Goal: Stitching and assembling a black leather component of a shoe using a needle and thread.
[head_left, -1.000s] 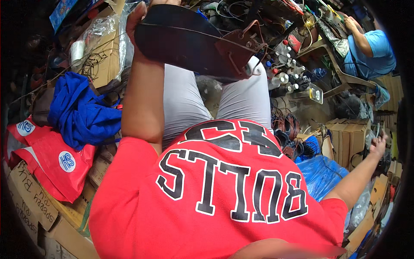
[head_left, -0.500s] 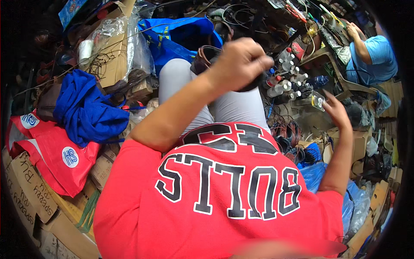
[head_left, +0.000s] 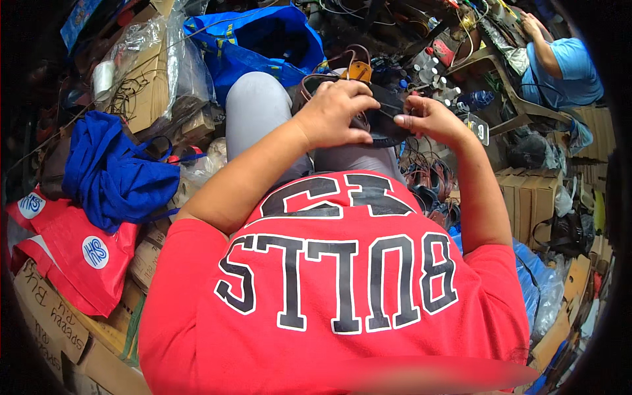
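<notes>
A dark shoe (head_left: 390, 125) rests across my lap, over the thighs of my grey trousers (head_left: 259, 112). My left hand (head_left: 337, 113) is closed on its left side, with the fingers curved over it and the thumb on the near side. My right hand (head_left: 434, 120) is at the shoe's right edge, thumb and fingers pinched together; what they hold, if anything, is too small to make out. A tan-orange piece (head_left: 356, 71) and thin brown loops show just beyond my left hand. Beside my right wrist is a small clear-and-yellow package (head_left: 478, 129).
Several small bottles (head_left: 431, 72) stand beyond my right hand. A blue bag (head_left: 253, 46) gapes open ahead on the left. Blue cloth (head_left: 112, 171) and a red bag (head_left: 79, 257) lie at left. Cardboard boxes (head_left: 530, 201) stand at right. Another person in a blue shirt (head_left: 566, 69) sits far right.
My left hand, raised and blurred before, has come down onto the shoe. My right hand has moved left from beside the small package to the shoe's edge, its fingers now pinched.
</notes>
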Demonstrator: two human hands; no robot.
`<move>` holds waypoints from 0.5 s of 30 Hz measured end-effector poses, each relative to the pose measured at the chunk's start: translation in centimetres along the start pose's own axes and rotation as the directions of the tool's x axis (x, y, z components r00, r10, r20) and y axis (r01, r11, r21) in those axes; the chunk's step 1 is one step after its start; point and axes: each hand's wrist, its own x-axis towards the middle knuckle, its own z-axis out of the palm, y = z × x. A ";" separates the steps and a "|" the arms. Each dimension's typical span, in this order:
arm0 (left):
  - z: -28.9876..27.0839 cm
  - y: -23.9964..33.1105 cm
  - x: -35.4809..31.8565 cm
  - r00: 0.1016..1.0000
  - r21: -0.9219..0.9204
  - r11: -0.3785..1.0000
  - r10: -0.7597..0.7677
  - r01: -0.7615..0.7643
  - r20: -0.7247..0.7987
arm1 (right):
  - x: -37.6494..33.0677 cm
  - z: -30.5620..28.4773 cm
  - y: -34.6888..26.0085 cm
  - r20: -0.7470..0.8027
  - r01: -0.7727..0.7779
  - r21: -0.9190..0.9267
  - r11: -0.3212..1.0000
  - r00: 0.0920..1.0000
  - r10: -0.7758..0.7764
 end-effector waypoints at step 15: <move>-5.5 -1.8 3.1 0.954 0.169 0.975 -0.182 0.144 0.236 | 3.5 0.9 -4.3 0.155 0.289 0.131 0.948 0.939 -0.308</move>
